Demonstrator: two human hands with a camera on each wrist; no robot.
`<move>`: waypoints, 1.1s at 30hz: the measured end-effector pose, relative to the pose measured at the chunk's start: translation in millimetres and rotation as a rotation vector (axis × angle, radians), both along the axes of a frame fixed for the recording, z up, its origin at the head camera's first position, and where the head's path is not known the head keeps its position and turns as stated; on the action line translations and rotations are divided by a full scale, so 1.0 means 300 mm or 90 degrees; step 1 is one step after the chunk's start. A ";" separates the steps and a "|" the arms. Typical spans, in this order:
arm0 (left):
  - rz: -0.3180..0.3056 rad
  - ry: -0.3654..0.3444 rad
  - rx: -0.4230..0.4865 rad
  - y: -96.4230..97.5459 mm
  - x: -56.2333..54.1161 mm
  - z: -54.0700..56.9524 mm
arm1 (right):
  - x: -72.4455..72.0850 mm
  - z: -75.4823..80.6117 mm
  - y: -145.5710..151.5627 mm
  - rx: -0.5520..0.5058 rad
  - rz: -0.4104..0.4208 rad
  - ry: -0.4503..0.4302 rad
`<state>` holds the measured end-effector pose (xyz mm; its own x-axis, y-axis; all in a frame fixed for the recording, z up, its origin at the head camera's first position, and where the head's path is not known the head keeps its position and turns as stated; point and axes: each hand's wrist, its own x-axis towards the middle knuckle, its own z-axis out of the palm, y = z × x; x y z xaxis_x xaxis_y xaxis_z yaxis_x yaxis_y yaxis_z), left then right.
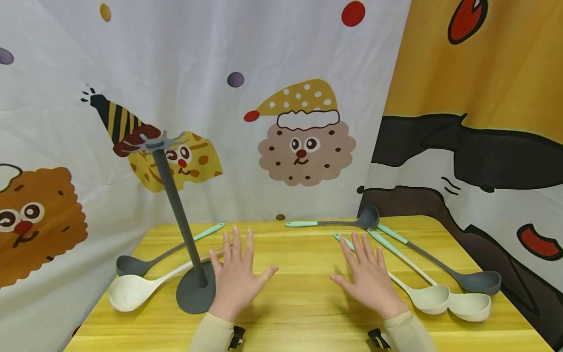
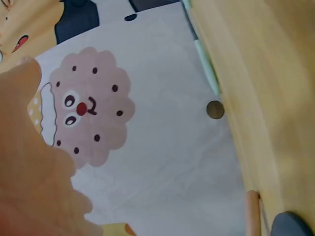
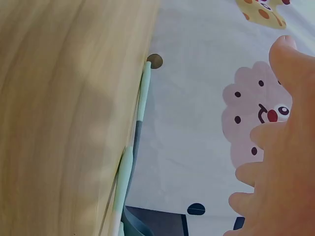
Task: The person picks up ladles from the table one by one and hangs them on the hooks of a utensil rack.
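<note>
Both hands are held over the wooden table with fingers spread and nothing in them. My left hand [image 1: 237, 281] is just right of a dark grey utensil stand [image 1: 178, 210], overlapping the edge of its round base in the head view. Behind that stand lie a grey ladle [image 1: 132, 265] with a mint handle and a white ladle [image 1: 129, 293] whose wooden handle end is partly hidden. My right hand [image 1: 371, 281] is nearest a cream ladle [image 1: 428, 299], covering part of its handle. Beside it lies a second cream ladle [image 1: 470, 307]. In the right wrist view, mint handles [image 3: 143, 93] line the table edge.
One grey ladle [image 1: 368, 217] lies along the table's back edge, and another grey ladle [image 1: 479, 282] lies at the right. The stand's top carries a ring of hooks [image 1: 156, 143]. A printed cloth [image 1: 211, 107] hangs behind the wooden table [image 1: 299, 313].
</note>
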<state>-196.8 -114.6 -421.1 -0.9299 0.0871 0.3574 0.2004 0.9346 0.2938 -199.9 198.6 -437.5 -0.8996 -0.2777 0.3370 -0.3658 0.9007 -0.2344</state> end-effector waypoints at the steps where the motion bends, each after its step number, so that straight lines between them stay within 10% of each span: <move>1: 0.007 0.011 0.004 -0.003 0.002 0.008 | 0.000 0.002 0.000 0.000 0.001 -0.002; 18: 0.100 0.178 0.077 -0.065 0.034 0.112 | 0.002 0.007 -0.018 -0.015 0.024 0.018; 33: 0.075 0.239 0.103 -0.151 0.060 0.113 | 0.001 0.004 -0.057 -0.024 0.065 0.054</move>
